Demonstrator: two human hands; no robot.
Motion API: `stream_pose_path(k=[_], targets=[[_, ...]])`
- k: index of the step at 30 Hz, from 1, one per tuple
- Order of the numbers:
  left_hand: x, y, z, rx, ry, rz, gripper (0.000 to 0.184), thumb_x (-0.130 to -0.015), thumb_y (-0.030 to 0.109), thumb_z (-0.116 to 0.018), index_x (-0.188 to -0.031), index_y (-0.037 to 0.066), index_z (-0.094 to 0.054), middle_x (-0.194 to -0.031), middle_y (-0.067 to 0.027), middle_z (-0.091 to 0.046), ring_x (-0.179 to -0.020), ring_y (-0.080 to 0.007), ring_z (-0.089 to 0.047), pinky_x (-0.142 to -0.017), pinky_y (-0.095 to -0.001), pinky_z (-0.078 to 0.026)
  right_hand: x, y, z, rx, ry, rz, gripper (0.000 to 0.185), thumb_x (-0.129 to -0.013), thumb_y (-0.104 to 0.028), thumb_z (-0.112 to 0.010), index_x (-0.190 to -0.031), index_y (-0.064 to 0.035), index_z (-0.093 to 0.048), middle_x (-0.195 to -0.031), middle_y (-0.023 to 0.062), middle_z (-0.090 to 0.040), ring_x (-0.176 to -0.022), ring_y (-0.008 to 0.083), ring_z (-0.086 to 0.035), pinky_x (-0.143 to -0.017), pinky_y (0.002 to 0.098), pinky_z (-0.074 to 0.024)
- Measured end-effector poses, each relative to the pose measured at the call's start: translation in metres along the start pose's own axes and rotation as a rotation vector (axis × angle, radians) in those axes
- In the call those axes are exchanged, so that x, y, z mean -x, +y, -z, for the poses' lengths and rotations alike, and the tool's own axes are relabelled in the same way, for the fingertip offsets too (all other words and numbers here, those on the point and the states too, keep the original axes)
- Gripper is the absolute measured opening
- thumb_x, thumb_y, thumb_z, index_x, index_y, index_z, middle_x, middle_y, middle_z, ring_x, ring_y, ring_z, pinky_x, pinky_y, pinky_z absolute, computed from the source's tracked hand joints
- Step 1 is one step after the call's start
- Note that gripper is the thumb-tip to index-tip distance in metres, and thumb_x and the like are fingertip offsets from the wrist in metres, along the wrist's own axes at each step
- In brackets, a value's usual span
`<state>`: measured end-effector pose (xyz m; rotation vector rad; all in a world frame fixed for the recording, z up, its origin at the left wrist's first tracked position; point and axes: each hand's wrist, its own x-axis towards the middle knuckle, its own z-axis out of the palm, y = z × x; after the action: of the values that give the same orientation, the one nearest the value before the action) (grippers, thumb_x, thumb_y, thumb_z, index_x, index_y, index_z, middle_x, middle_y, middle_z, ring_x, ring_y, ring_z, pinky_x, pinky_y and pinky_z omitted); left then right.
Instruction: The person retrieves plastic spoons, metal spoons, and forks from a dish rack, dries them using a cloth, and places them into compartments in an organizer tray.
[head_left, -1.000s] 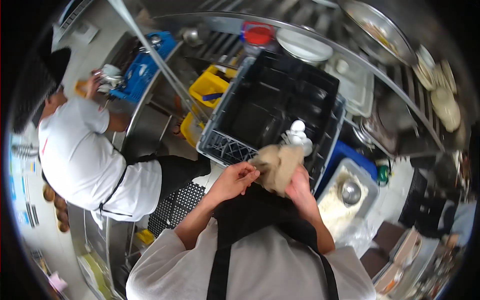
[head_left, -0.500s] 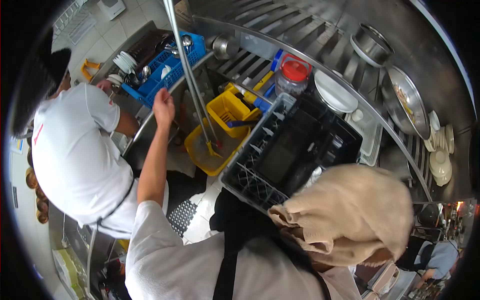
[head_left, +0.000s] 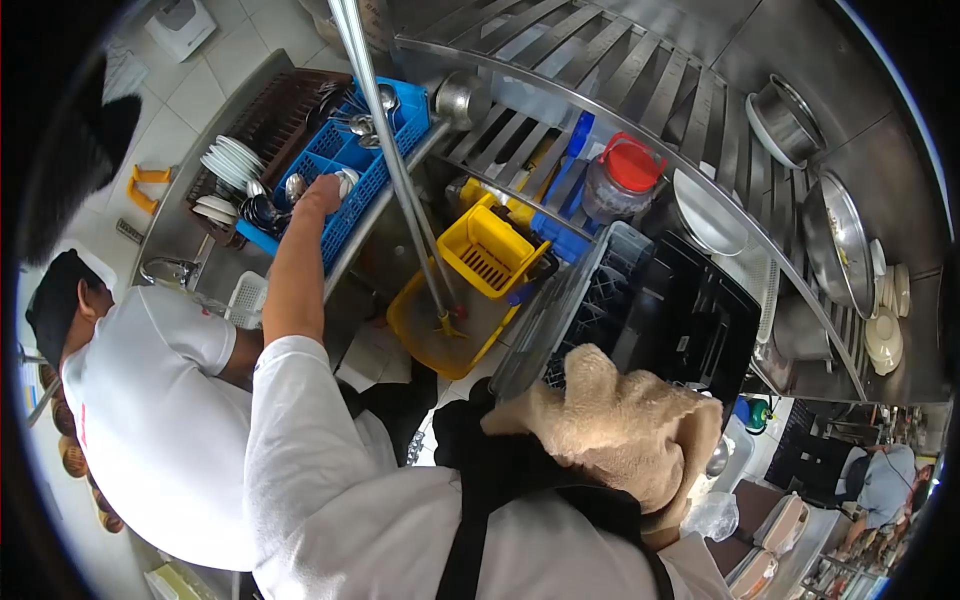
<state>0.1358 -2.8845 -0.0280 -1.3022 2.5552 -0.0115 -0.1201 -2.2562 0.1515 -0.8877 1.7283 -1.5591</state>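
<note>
My left hand (head_left: 318, 196) reaches into the blue cutlery basket (head_left: 345, 225), its fingers closed round white pieces too small to name. Spoons (head_left: 362, 124) and other cutlery lie in the basket around it. White plates (head_left: 232, 162) stand in a brown rack to its left. A tan towel (head_left: 630, 425) is draped over my right hand, which is hidden beneath it. The towel hangs in front of the black tray (head_left: 700, 310) on the grey crate (head_left: 530, 350).
A co-worker in white (head_left: 160, 410) stands close on the left by a faucet. Long metal poles (head_left: 400, 150) rise from a yellow bucket (head_left: 400, 335) below the counter. A slatted shelf (head_left: 600, 60) holds bowls and pots. Another person (head_left: 885, 480) is far right.
My left hand has moved further forward, onto the blue basket. The towel has shifted left and looks more bunched. The co-worker's head has come into clearer view.
</note>
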Motion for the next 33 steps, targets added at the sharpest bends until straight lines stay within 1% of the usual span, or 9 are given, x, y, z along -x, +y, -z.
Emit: stream_pose_path(k=[4, 9, 13, 17, 22, 24, 28, 31, 33], targets=[[0.002, 0.012, 0.017, 0.277, -0.004, 0.251, 0.038, -0.075, 0.018, -0.063, -0.106, -0.005, -0.064, -0.114, -0.0281, -0.061, -0.108, -0.0391, -0.060, -0.094, -0.0437, -0.050, -0.036, 0.042, -0.058, 0.099, -0.313, -0.114, 0.032, -0.090, -0.022, -0.057, -0.114, -0.0010, -0.054, -0.111, 0.0099, -0.059, -0.099, 0.0226, -0.061, -0.082, 0.0328, -0.0502], [-0.030, -0.004, 0.002, 0.367, -0.101, 0.323, 0.035, -0.074, 0.025, -0.066, -0.095, -0.003, -0.070, -0.106, -0.0262, -0.065, -0.103, -0.0369, -0.063, -0.089, -0.0450, -0.051, -0.050, 0.047, -0.044, -0.081, -0.177, -0.165, 0.031, -0.089, -0.021, -0.058, -0.112, -0.0011, -0.054, -0.109, 0.0102, -0.059, -0.097, 0.0235, -0.061, -0.080, 0.0334, -0.0503], [-0.041, -0.007, -0.005, 0.668, -0.224, 0.458, 0.024, -0.070, 0.020, -0.073, -0.085, 0.002, -0.068, -0.075, -0.0086, -0.063, -0.069, -0.0154, -0.059, -0.054, -0.0288, -0.048, -0.074, 0.057, -0.050, -0.122, -0.178, -0.153, 0.030, -0.088, -0.021, -0.058, -0.111, -0.0012, -0.054, -0.108, 0.0104, -0.060, -0.096, 0.0242, -0.061, -0.080, 0.0339, -0.0504], [-0.057, -0.017, -0.017, 1.050, -0.351, 0.710, 0.031, -0.066, 0.006, -0.078, -0.094, 0.009, -0.066, -0.098, -0.0072, -0.059, -0.087, -0.0217, -0.057, -0.070, -0.0321, -0.050, -0.084, 0.070, -0.064, -0.121, -0.265, -0.176, 0.030, -0.087, -0.021, -0.058, -0.109, -0.0013, -0.054, -0.106, 0.0106, -0.060, -0.095, 0.0249, -0.061, -0.079, 0.0344, -0.0505], [-0.047, -0.020, -0.017, 1.316, -0.325, 0.686, 0.034, -0.070, 0.010, -0.078, -0.102, 0.006, -0.064, -0.106, -0.0116, -0.059, -0.091, -0.0266, -0.056, -0.073, -0.0348, -0.047, -0.082, 0.074, -0.055, -0.130, -0.263, -0.210, 0.029, -0.087, -0.020, -0.059, -0.108, -0.0015, -0.055, -0.105, 0.0109, -0.060, -0.094, 0.0257, -0.062, -0.078, 0.0350, -0.0506], [-0.035, 0.001, -0.006, 1.283, -0.078, 0.793, 0.046, -0.070, 0.013, -0.079, -0.112, 0.007, -0.064, -0.116, -0.0145, -0.059, -0.101, -0.0282, -0.056, -0.080, -0.0365, -0.047, -0.082, 0.075, -0.050, -0.136, -0.258, -0.214, 0.028, -0.086, -0.020, -0.059, -0.107, -0.0015, -0.055, -0.104, 0.0110, -0.060, -0.093, 0.0261, -0.062, -0.077, 0.0352, -0.0506], [-0.013, 0.027, 0.004, 1.305, -0.020, 0.822, 0.050, -0.069, 0.015, -0.080, -0.114, 0.000, -0.063, -0.115, -0.0177, -0.061, -0.102, -0.0280, -0.059, -0.078, -0.0371, -0.049, -0.081, 0.072, -0.039, -0.148, -0.240, -0.200, 0.027, -0.086, -0.020, -0.059, -0.105, -0.0016, -0.055, -0.103, 0.0112, -0.060, -0.092, 0.0268, -0.062, -0.076, 0.0357, -0.0507], [-0.003, 0.045, -0.003, 1.371, 0.339, 0.717, 0.045, -0.065, 0.019, -0.079, -0.097, -0.009, -0.064, -0.098, -0.0145, -0.065, -0.080, -0.0265, -0.064, -0.066, -0.0404, -0.050, -0.078, 0.059, -0.025, -0.181, -0.172, -0.176, 0.027, -0.085, -0.020, -0.059, -0.104, -0.0017, -0.055, -0.101, 0.0113, -0.060, -0.091, 0.0273, -0.062, -0.076, 0.0361, -0.0508], [0.007, 0.055, 0.009, 1.437, 0.339, 0.736, 0.045, -0.065, 0.019, -0.079, -0.096, -0.009, -0.064, -0.097, -0.0146, -0.065, -0.079, -0.0261, -0.064, -0.065, -0.0393, -0.050, -0.079, 0.056, -0.024, -0.189, -0.177, -0.173, 0.026, -0.085, -0.020, -0.060, -0.103, -0.0018, -0.055, -0.101, 0.0114, -0.060, -0.091, 0.0276, -0.062, -0.075, 0.0363, -0.0508]])
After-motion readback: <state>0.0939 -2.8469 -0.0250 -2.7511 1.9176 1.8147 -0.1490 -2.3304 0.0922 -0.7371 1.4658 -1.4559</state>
